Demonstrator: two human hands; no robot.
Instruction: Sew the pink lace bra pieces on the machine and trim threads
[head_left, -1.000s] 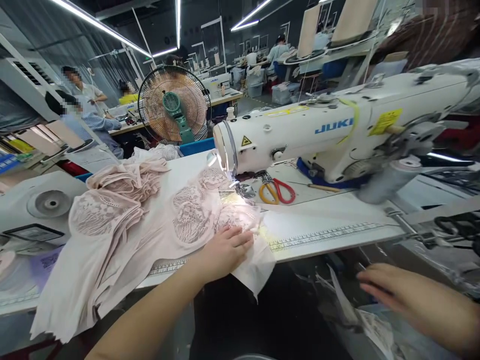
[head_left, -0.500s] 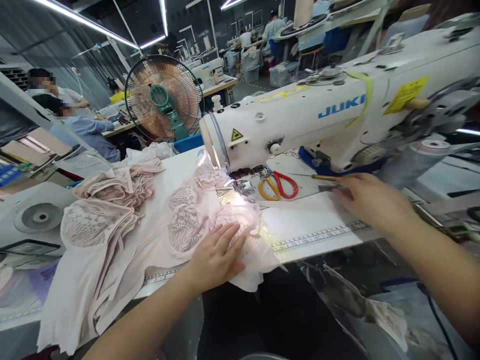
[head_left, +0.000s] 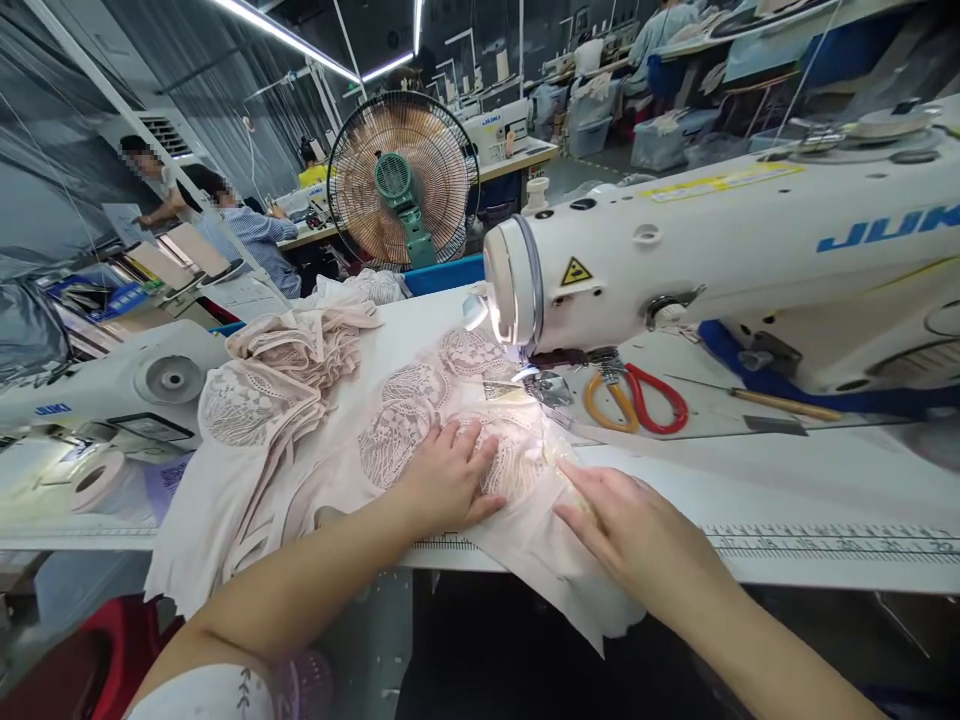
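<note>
A pale pink lace garment (head_left: 397, 440) lies on the white table under the lit needle area of a white sewing machine (head_left: 600, 260). My left hand (head_left: 450, 480) rests on the lace with its fingers spread. My right hand (head_left: 622, 520) is at the garment's right side, thumb and forefinger on the fabric near the needle; whether they pinch it is hard to see. Scissors with orange and red handles (head_left: 652, 398) lie behind my right hand, beside a thin pointed tool with a wooden handle (head_left: 787, 403).
More lace garments are piled on the left (head_left: 262, 400). A large fan (head_left: 401, 185) stands behind the table. Another machine (head_left: 165, 375) is at the far left. People sit in the background. A printed ruler (head_left: 817, 543) runs along the front edge.
My right hand has come from beside the wooden-handled tool to the garment near the needle. My left hand still lies on the lace. The camera view has turned to the right.
</note>
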